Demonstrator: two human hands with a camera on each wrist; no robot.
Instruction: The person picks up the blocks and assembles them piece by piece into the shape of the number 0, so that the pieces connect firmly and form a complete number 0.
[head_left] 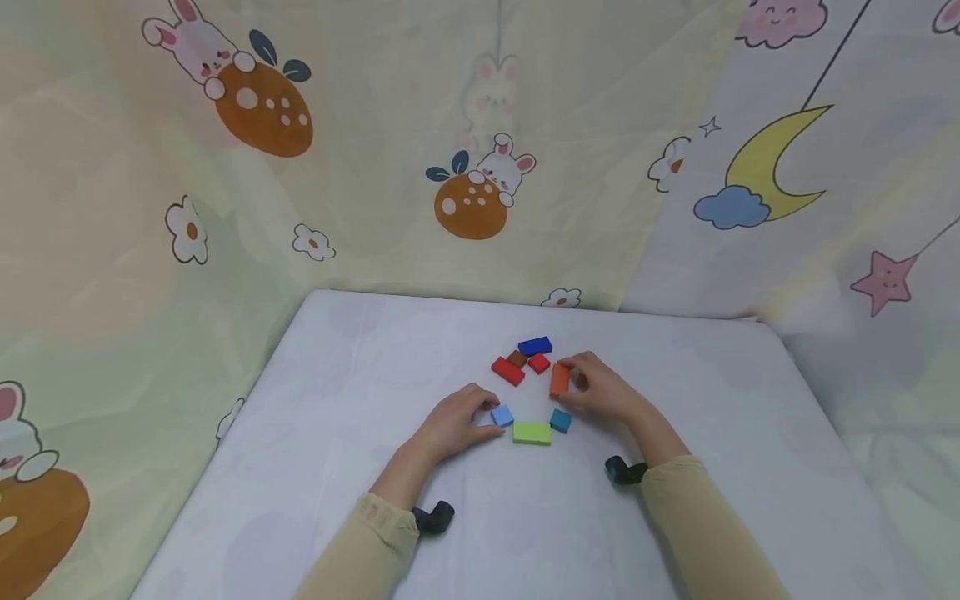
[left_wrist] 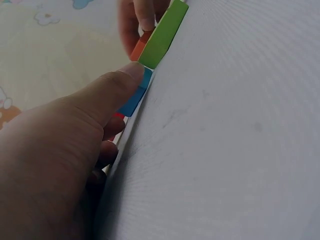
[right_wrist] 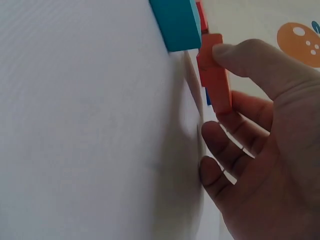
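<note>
My left hand [head_left: 456,423] pinches a small light blue block [head_left: 502,415] between thumb and fingers; in the left wrist view the thumb lies against the blue block [left_wrist: 135,96]. My right hand [head_left: 600,388] holds an orange block [head_left: 559,380] by its two ends, thumb at the near end and a finger at the far end. The right wrist view shows the thumb on the orange block [right_wrist: 217,75], the other fingers loosely bent. Between the hands lies a lime green block [head_left: 532,433], with a teal block [head_left: 560,421] at its right corner.
Beyond the hands, a red block [head_left: 507,371], a brown block [head_left: 517,358], a smaller red block [head_left: 539,362] and a dark blue block [head_left: 536,346] lie close together on the white-covered table [head_left: 337,375]. Patterned cloth [head_left: 375,167] hangs behind the table.
</note>
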